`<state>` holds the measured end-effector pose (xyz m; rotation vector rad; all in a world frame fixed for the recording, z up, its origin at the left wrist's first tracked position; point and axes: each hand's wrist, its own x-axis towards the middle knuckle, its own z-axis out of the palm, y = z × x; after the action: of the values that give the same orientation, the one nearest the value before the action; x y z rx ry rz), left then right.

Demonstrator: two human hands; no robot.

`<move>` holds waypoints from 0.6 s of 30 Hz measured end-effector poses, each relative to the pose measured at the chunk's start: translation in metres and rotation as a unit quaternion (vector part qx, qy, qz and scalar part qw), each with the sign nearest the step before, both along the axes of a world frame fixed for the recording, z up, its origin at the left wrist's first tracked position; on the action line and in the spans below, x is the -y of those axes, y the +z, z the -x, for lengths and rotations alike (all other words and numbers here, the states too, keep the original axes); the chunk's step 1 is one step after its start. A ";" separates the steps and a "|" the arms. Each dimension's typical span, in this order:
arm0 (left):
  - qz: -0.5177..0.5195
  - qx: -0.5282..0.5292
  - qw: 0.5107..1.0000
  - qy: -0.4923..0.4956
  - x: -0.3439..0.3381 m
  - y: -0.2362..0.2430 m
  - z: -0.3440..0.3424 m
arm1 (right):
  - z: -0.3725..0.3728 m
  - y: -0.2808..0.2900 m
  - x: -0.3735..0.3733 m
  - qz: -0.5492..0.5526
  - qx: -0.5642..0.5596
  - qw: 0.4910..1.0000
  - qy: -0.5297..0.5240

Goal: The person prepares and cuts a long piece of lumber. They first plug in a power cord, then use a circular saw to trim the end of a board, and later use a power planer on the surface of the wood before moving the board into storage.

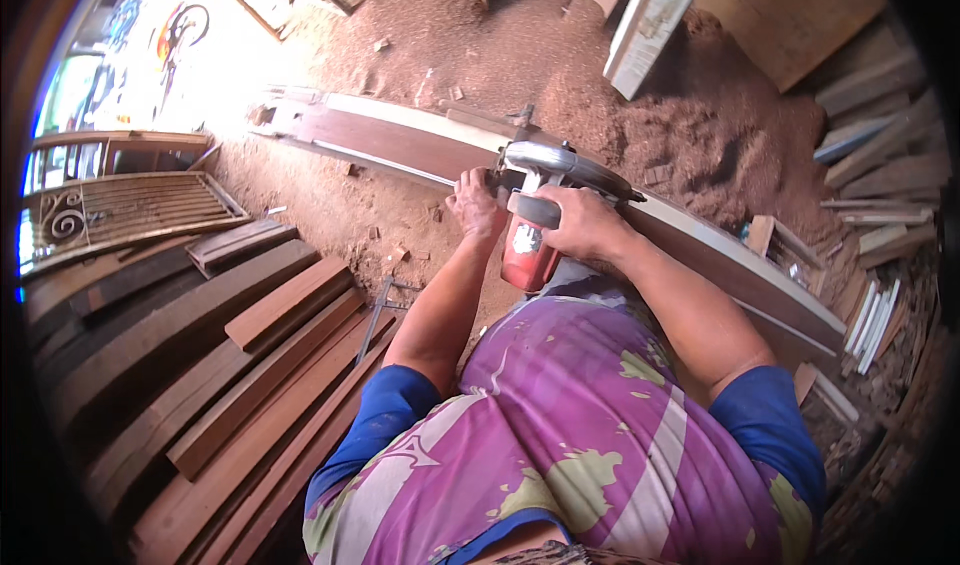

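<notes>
A circular saw [545, 180] with a silver guard and a red motor housing [528, 255] rests on a long reddish-brown board [400, 145] in front of me. My right hand [590, 223] is wrapped around the saw's grey and white handle. At the saw's left end my left hand [477, 205] is closed, its fingers curled at a dark part of the saw by the board's near edge. The blade is hidden. A pale strip [420, 117] runs along the board's far edge, and a small dark metal piece [525, 115] sticks up beyond the saw.
Stacked timber beams [260, 365] lie at the left, beside a metal grille [140, 215] with scrollwork. Heaps of sawdust [680, 135] cover the ground on the far side. A pale plank [650, 30] leans there, and offcuts [890, 165] are piled at the right.
</notes>
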<state>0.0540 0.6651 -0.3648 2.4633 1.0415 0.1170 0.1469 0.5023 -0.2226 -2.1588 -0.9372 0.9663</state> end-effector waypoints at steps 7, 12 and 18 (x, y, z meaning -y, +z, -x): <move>-0.012 0.031 0.999 0.020 -0.043 0.004 0.006 | 0.001 -0.001 -0.049 0.003 0.010 1.000 0.015; -0.008 0.036 0.999 0.008 -0.076 0.008 0.011 | 0.006 0.000 -0.080 0.008 0.027 0.999 0.016; -0.002 0.046 0.999 -0.025 -0.117 0.010 0.016 | 0.014 0.005 -0.113 -0.017 0.028 0.999 0.003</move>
<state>0.0379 0.7817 -0.3552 2.4601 0.9403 0.2142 0.1330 0.6155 -0.2177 -2.1649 -0.9813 0.8904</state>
